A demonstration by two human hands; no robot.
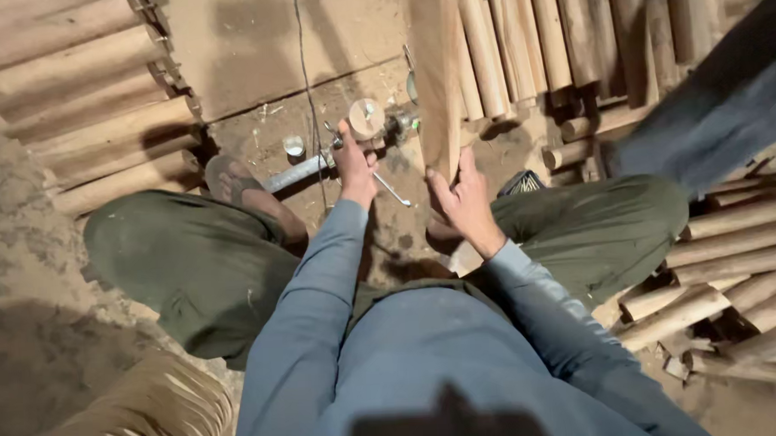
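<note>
A dusty earthen floor (28,256) scattered with wood chips. Rows of rounded wooden billets (83,108) lie stacked along its left edge, more billets (562,31) along the far edge and others (733,257) at the right. A small metal cup (293,146) and a thin cable (307,66) rest near the middle.

A rough woodworking workshop: stacks of turned wooden billets (101,125) lie left, right and beyond the metal clamp tool (351,146) on the sawdust-strewn floor (28,256).
</note>
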